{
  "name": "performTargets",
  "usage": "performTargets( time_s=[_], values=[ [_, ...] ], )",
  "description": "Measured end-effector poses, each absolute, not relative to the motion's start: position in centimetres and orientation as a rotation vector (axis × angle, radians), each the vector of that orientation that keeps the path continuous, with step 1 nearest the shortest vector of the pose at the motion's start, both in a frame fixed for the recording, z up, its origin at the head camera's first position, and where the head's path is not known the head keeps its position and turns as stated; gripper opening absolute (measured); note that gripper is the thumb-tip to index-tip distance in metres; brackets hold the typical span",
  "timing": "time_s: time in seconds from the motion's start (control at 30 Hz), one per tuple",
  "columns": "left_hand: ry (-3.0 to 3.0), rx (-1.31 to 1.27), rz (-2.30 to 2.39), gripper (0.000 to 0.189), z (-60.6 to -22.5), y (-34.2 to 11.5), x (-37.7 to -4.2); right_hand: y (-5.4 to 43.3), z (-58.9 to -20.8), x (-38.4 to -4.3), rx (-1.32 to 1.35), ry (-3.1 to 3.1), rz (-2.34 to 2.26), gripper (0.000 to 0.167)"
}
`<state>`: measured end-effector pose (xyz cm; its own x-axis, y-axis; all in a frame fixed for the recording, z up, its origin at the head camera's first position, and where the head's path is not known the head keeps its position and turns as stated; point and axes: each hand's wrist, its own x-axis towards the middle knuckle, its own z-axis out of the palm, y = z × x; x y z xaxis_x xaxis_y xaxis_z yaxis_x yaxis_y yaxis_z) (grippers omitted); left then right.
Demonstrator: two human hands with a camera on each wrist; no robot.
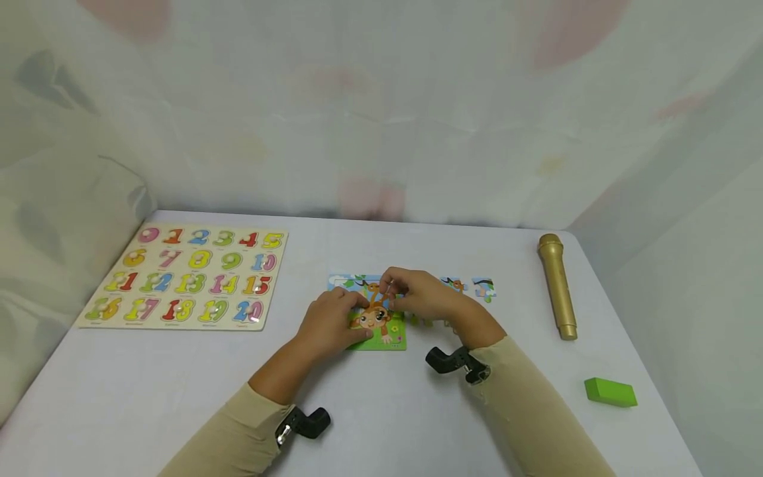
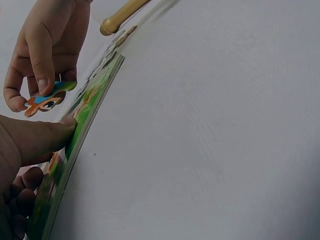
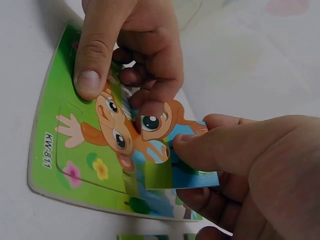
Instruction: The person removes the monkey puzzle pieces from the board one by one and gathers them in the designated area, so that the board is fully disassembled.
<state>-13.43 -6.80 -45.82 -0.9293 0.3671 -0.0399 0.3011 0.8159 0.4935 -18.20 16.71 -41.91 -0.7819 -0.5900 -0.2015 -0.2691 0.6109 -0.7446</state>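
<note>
In my right hand (image 1: 420,295) I pinch a jigsaw puzzle piece (image 3: 170,135) between thumb and fingers. It carries an orange animal's eye on blue and green and is tilted above the board. Beneath lies a flat monkey puzzle board (image 1: 387,343), green along its near side and marked KW-811. My left hand (image 1: 334,321) rests on the board's left part, thumb pressing its face and bent fingers over the picture. In the right wrist view, a left fingertip comes close to the held piece; whether they touch is unclear. Part of the picture is hidden under my hands.
Loose puzzle pieces (image 1: 484,288) lie right of the board, some partly behind my right hand. A number puzzle board (image 1: 193,275) sits at the left. On the right are a gold microphone-shaped stick (image 1: 558,288) and a green block (image 1: 610,392).
</note>
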Motion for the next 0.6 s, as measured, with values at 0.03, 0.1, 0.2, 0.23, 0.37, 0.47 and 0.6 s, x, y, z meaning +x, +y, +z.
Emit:
performTargets(
  time_s=[0.03,0.1,0.2,0.23,0.37,0.47,0.6],
  values=[
    [2.865,0.533,0.745,0.052,-45.8,-6.8,-13.4,16.8,-41.9,-18.2,-0.679,2.405,-1.011,0.022],
    [2.86,0.534,0.744,0.052,-45.8,-6.7,-13.5,17.1,-42.0,-18.2,-0.674,2.395,-1.013,0.021],
    [2.855,0.532,0.74,0.052,-45.8,-6.7,-13.5,17.4,-42.0,-18.1,-0.671,2.379,-1.015,0.021],
    [2.854,0.531,0.741,0.052,-45.8,-6.7,-13.5,17.6,-42.0,-18.1,-0.674,2.377,-1.016,0.021],
    [2.854,0.527,0.743,0.05,-45.7,-6.7,-13.5,18.1,-41.8,-17.9,-0.673,2.367,-1.039,0.021],
    [2.854,0.523,0.746,0.05,-45.7,-6.7,-13.4,18.5,-41.8,-17.9,-0.653,2.358,-1.064,0.021],
    [2.856,0.525,0.745,0.049,-45.7,-6.7,-13.4,19.1,-41.7,-17.7,-0.629,2.343,-1.09,0.021]
  ],
)
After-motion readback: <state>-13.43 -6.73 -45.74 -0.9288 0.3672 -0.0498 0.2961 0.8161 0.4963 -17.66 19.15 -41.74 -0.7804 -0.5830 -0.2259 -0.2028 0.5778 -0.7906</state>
